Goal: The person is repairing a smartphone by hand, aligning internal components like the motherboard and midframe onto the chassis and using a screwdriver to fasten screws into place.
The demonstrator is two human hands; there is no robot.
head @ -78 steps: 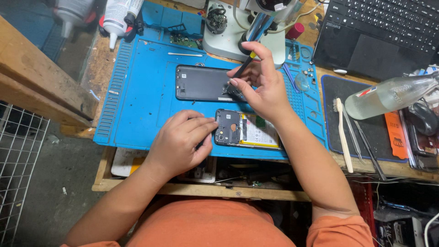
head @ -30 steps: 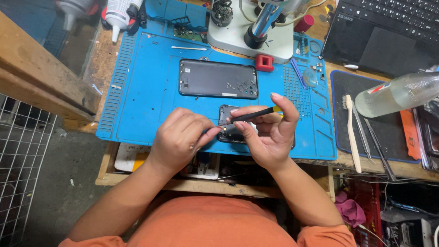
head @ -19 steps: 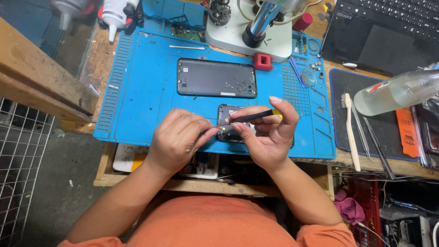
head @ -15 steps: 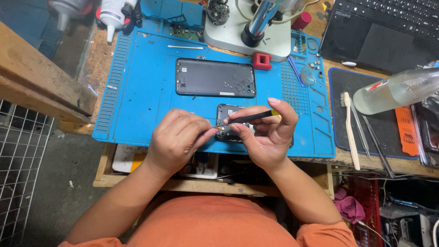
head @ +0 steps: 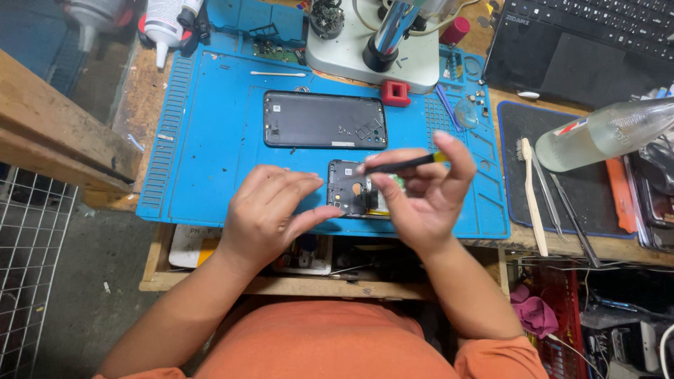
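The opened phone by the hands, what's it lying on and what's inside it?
The opened phone lies on the blue work mat. Its dark frame and some inner parts show; the right hand, holding a thin black tool, covers its right part.

Left hand: lying palm down, fingers curling, thumb reaching out toward the right hand.
Right hand: hovering raised just beside the left, fingertips pinching together, index finger arching over.
Forearms: angling inward from below.
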